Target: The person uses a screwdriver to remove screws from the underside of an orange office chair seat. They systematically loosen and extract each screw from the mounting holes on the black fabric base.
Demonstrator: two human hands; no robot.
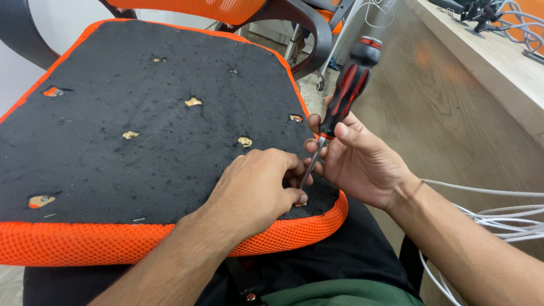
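right hand gripping screwdriver, left hand steadying tip

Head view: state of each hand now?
Left hand: fingers curled, pressing on the seat underside at the screwdriver tip.
Right hand: closed on the screwdriver.

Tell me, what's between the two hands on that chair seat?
In the head view, the screwdriver's metal shaft stands between left hand and right hand.

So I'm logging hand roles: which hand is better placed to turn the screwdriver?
Probably the right hand: it already grips the screwdriver low on its handle, while the left hand steadies the tip against the seat underside.
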